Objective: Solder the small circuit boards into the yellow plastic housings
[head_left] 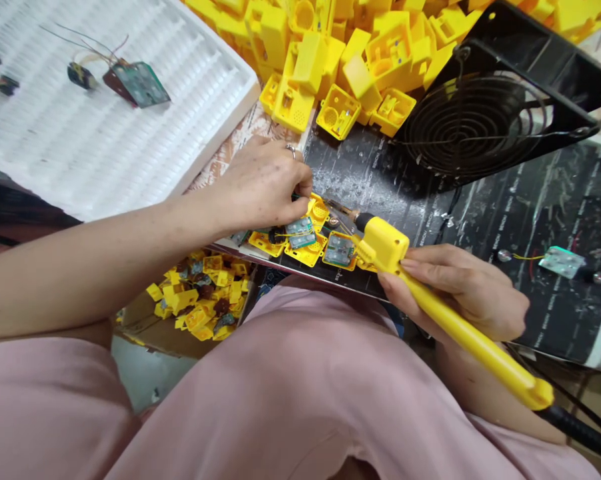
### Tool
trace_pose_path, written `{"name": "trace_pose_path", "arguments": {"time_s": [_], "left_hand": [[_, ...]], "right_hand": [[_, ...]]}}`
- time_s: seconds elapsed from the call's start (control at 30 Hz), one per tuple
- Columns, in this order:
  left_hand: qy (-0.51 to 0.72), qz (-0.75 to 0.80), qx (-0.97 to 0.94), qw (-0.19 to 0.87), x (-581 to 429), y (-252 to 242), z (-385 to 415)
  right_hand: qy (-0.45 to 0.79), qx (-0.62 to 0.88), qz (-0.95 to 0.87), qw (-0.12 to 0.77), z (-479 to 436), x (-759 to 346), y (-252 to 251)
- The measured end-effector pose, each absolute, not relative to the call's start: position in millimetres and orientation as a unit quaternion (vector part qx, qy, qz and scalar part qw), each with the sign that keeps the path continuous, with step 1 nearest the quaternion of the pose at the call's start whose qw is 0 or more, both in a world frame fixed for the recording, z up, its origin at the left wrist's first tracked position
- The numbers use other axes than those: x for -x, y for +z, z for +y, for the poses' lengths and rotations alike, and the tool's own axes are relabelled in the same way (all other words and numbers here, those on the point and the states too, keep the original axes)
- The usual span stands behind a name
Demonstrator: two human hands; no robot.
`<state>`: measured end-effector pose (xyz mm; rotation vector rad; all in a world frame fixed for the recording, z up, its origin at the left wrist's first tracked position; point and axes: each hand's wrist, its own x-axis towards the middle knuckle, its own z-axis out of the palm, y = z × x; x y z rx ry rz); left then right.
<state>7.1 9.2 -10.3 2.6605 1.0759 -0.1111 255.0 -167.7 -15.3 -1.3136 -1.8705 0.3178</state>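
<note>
My left hand [263,183] pinches down on a small green circuit board [300,232] seated in a yellow plastic shell [304,252] at the front edge of the black mat [380,173]. My right hand [460,287] grips a yellow soldering iron [430,293]; its metal tip [340,212] points at the shells right beside my left fingers. A second shell with a board [338,251] lies just under the iron's head. Fine wires run between the boards.
A heap of empty yellow shells [340,60] fills the back. A black fan [485,120] stands at the right. A white ribbed tray [95,127] holds a wired board [140,83]. A box of assembled shells [200,300] sits below left. Another board [560,261] lies far right.
</note>
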Motion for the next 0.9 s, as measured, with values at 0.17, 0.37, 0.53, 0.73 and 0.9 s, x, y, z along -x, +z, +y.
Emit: {"name": "trace_pose_path", "arguments": {"time_s": [0.17,0.37,0.53,0.73,0.9], "left_hand": [[-0.049,0.374,-0.917,0.126,-7,-8,8],[-0.078,0.377,-0.917,0.107,-9,-1,6],[-0.119,0.393,-0.906,0.105,-15,3,4],[-0.093,0.376,-0.915,0.113,-12,4,3],[-0.113,0.367,-0.918,0.094,-14,6,4]], "right_hand": [[0.061,0.462,-0.771,0.433,-157,-245,-17],[0.038,0.452,-0.772,0.445,-152,-242,-22],[0.053,0.447,-0.779,0.438,-152,-239,-21],[0.11,0.499,-0.739,0.44,-165,-251,-13],[0.07,0.49,-0.726,0.478,-174,-266,-30]]}}
